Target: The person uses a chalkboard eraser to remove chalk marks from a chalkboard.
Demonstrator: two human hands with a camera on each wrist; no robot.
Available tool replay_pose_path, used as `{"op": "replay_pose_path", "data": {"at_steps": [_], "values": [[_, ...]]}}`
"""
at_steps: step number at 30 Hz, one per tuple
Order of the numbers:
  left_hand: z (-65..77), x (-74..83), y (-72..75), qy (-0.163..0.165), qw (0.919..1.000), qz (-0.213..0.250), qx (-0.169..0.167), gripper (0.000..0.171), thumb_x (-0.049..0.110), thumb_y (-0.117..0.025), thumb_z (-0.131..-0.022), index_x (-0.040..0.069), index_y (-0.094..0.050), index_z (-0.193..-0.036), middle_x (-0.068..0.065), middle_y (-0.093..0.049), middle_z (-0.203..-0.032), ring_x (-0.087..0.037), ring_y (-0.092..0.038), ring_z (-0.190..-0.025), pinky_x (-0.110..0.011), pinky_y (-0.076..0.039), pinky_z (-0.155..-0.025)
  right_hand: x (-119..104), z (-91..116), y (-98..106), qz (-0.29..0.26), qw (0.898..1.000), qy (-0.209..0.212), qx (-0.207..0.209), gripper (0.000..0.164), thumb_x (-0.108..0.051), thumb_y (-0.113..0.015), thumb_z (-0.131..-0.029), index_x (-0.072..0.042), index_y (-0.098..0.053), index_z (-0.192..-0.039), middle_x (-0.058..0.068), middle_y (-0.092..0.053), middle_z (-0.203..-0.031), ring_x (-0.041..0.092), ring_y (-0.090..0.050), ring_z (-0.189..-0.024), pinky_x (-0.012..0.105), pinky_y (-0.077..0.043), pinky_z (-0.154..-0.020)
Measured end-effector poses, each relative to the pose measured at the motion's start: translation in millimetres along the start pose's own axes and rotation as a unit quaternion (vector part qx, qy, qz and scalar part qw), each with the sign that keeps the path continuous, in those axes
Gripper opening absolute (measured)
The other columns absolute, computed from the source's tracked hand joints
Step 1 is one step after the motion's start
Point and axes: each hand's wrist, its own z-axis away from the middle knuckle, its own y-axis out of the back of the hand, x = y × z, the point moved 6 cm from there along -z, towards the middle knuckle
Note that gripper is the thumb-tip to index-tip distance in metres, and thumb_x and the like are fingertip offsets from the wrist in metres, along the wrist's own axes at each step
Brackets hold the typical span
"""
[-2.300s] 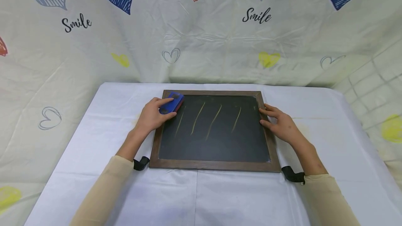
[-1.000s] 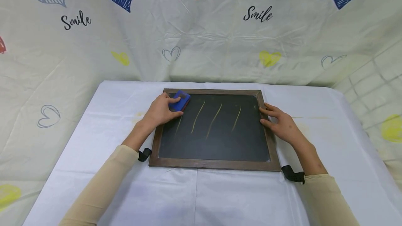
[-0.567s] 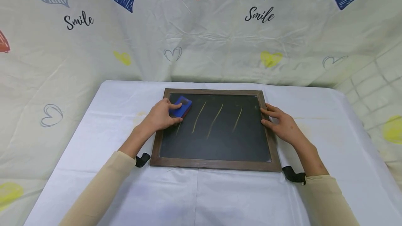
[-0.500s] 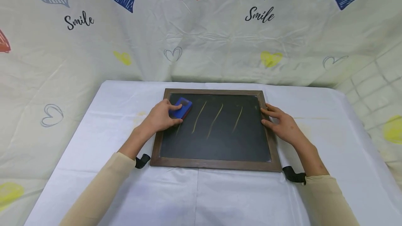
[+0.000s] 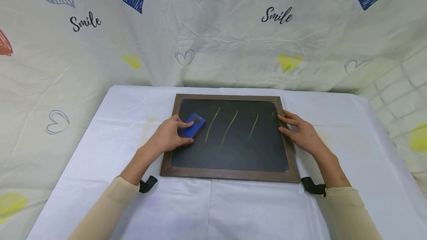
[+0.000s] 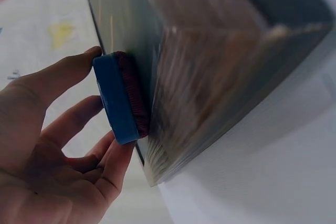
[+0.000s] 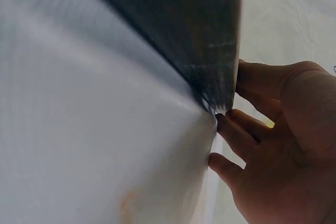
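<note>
In the head view, my left hand (image 5: 168,134) grips a blue chalkboard eraser (image 5: 194,126) between thumb and fingers. The eraser lies over the left part of a small chalkboard (image 5: 230,158) with a brown wooden frame. Its dark red, ribbed felt pad (image 6: 132,98) is against the board in the left wrist view. Three slanting yellow chalk lines (image 5: 229,129) show to the right of the eraser. My right hand (image 5: 305,136) rests on the right side of the frame, its fingers fairly straight, with fingertips touching the edge in the right wrist view.
The board lies flat on a table with a white cloth (image 5: 253,210), which carries faint yellowish stains. Behind hangs a pale curtain (image 5: 227,55) printed with hearts and "Smile". A black wrist strap piece (image 5: 148,184) sits by my left sleeve.
My left hand first shifts the eraser right from the board's top left corner, then slides it down towards me. The leftmost yellow line no longer shows. My right hand stays put.
</note>
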Motion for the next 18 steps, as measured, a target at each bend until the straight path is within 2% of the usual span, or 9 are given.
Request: {"op": "replay_pose_path", "data": {"at_steps": [11,18], "values": [[35.7,0.0,-9.5,-0.003,0.9999,0.010,0.005,0.065,0.028,-0.091,-0.082,0.019,-0.066,-0.141,-0.009,-0.060,-0.116,-0.023,-0.058,-0.096,-0.031,-0.048,-0.076,0,1,0,0.000,1.000,0.006,0.003,0.060,-0.023,-0.067,-0.103,-0.003,-0.046,-0.156,0.022,-0.027,-0.171,0.054,-0.025,-0.154,0.071,-0.030,-0.117],[48.3,0.2,-12.2,-0.007,0.9999,0.014,0.003,0.064,0.026,-0.091,-0.082,0.019,-0.067,-0.141,-0.008,-0.061,-0.118,-0.024,-0.062,-0.101,-0.030,-0.049,-0.076,1,1,0,-0.002,1.000,0.007,0.006,0.060,-0.024,-0.066,-0.103,-0.002,-0.046,-0.156,0.022,-0.027,-0.171,0.054,-0.025,-0.154,0.070,-0.031,-0.117]]}}
